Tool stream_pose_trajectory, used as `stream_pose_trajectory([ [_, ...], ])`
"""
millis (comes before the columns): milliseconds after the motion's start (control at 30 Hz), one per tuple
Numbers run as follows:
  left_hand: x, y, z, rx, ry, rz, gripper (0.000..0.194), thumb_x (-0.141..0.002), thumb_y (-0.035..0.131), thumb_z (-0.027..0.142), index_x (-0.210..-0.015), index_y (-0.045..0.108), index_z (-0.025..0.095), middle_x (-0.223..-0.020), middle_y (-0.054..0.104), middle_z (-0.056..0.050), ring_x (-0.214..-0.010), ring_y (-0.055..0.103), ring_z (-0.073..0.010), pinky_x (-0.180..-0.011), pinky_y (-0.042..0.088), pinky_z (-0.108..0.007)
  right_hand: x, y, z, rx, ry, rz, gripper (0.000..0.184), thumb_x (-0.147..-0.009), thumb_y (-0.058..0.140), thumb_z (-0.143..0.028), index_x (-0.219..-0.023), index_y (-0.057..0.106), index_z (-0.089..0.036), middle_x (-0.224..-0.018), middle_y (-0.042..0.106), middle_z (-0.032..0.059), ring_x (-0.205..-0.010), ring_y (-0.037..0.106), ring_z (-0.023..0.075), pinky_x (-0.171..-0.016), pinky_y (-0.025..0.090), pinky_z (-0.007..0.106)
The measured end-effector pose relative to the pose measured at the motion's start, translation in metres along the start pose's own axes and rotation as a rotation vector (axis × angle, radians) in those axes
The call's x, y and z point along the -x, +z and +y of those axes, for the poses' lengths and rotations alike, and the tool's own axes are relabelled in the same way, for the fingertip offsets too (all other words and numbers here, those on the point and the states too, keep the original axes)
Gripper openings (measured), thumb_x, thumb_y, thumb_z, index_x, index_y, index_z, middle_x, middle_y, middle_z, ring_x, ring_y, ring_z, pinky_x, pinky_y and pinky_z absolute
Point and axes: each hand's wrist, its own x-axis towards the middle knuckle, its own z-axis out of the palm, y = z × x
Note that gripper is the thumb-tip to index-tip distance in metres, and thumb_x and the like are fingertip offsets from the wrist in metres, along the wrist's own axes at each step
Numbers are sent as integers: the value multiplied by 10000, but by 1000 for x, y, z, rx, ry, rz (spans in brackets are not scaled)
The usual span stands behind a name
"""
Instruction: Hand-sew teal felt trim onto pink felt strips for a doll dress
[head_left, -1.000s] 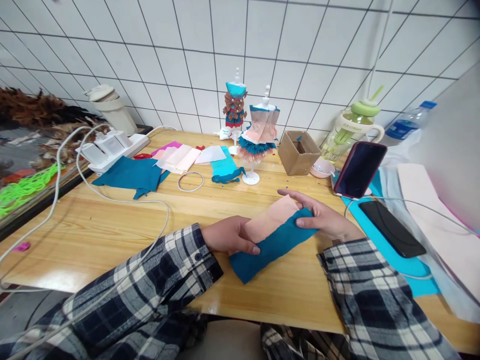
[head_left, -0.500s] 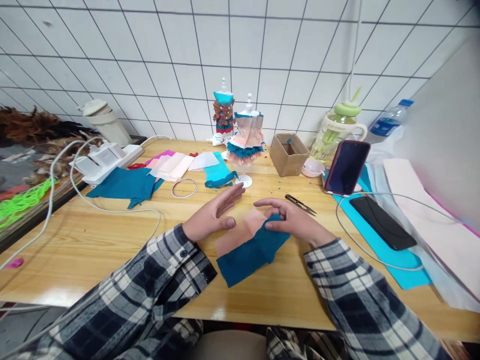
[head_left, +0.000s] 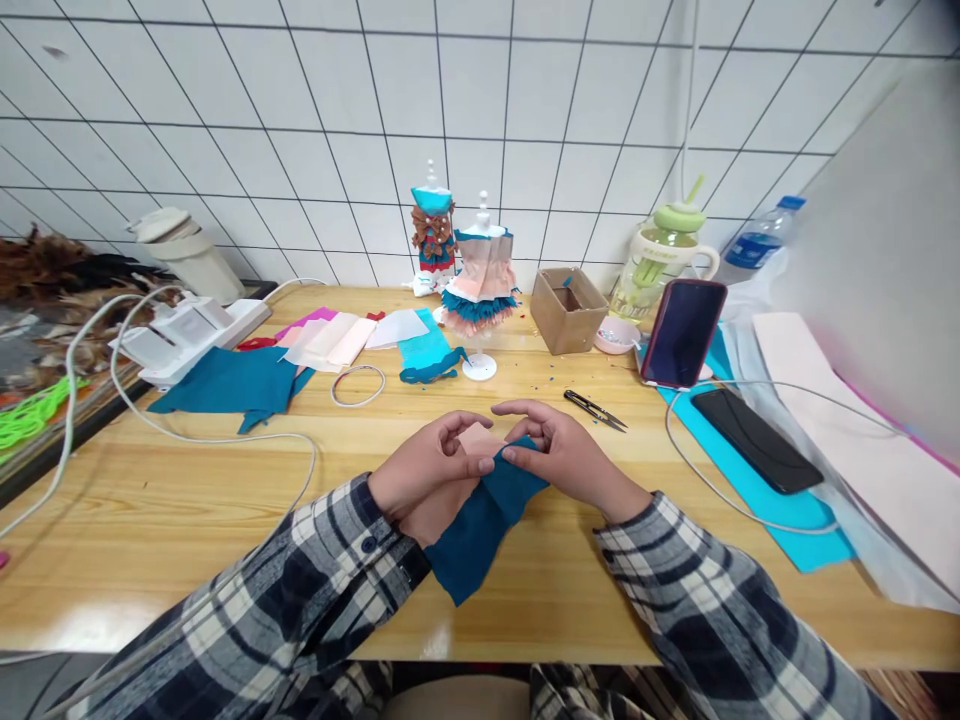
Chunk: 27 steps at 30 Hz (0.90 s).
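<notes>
Between my hands is a dark teal crepe paper piece (head_left: 480,535) laid against a peach crepe paper piece (head_left: 439,512). My left hand (head_left: 431,462) is closed, its thumb and fingers pinching the upper edge of both layers. Close beside it, my right hand (head_left: 574,455) pinches the teal piece near its top corner, thumb in front and fingers curled behind. The lower end of the teal paper hangs down toward me. Behind the hands stands a small white dress form (head_left: 480,368) wearing a peach bodice (head_left: 484,265) over a ruffled teal and peach skirt.
Thread snips (head_left: 595,410) lie right of my hands. Beyond are a cardboard box (head_left: 570,310), a phone on a stand (head_left: 684,333) and a flat phone (head_left: 756,440). Leftward lie crepe paper scraps (head_left: 334,340), a cable loop (head_left: 358,386) and a power strip (head_left: 199,335). A second dressed form (head_left: 433,235) stands behind.
My left hand, open and apart from the paper before, has come in and closed on its upper edge. The right hand has moved left, and the papers are tilted more steeply.
</notes>
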Motion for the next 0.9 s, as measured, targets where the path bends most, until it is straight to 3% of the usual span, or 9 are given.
stream_pose_trajectory([
  [100,3,-4,1,140,-90,-99,525,-623,860,382,-1020,601,156,-870,690,-32,-772,652,-170,-727,505,-287,3,0,-2,-28,18,-71,524,-755,704,-290,-1248,547,-211,-850,616,-4,-692,572,108,-604,434,226],
  [200,5,-5,2,46,-159,-212,485,-626,851,398,-983,645,144,-942,725,-72,-845,672,-222,-775,514,-329,5,2,-4,-7,38,-92,535,-762,705,-291,-1268,545,-227,-847,614,-11,-667,563,100,-592,434,222],
  [333,6,0,0,-179,-84,-139,333,-643,832,357,-875,705,154,-878,751,-35,-847,674,-238,-775,511,-322,5,3,-6,62,31,-97,543,-774,695,-343,-1283,540,-236,-861,634,1,-661,570,113,-583,434,228],
  [400,5,2,-2,-131,-72,-102,258,-672,811,350,-821,724,159,-842,754,-25,-828,676,-230,-769,514,-315,4,-4,-6,196,19,-9,505,-813,647,-429,-1269,555,-233,-890,646,21,-661,579,127,-593,439,245],
  [467,5,2,-4,-3,-80,-98,233,-698,798,334,-836,736,158,-862,759,-36,-827,680,-222,-775,521,-315,2,-21,-3,485,74,200,470,-875,539,-519,-1235,582,-219,-882,656,49,-695,598,162,-632,444,279],
  [567,3,1,-5,211,-75,-81,213,-734,780,292,-879,736,143,-874,759,-58,-798,686,-202,-775,531,-311,1,-56,7,958,403,442,571,-954,336,-566,-1328,500,-167,-912,685,138,-881,644,282,-734,446,370],
  [633,2,0,-6,312,-59,-80,208,-741,776,258,-899,733,129,-867,758,-69,-780,689,-192,-775,534,-303,1,-75,15,1082,579,410,602,-974,226,-566,-1272,528,-139,-975,685,188,-948,648,327,-762,442,407],
  [700,1,0,-6,359,-55,-99,212,-746,772,236,-914,731,113,-867,758,-84,-775,693,-192,-787,534,-302,1,-83,20,1163,650,370,578,-990,197,-525,-1175,568,-123,-1031,671,211,-992,642,334,-782,439,409],
  [900,-1,-2,-10,421,-85,-143,203,-765,761,227,-918,732,96,-885,759,-103,-795,704,-203,-802,544,-310,1,-66,25,1262,436,131,226,-926,490,-267,-1097,591,-159,-1084,636,146,-984,639,251,-786,422,315],
])
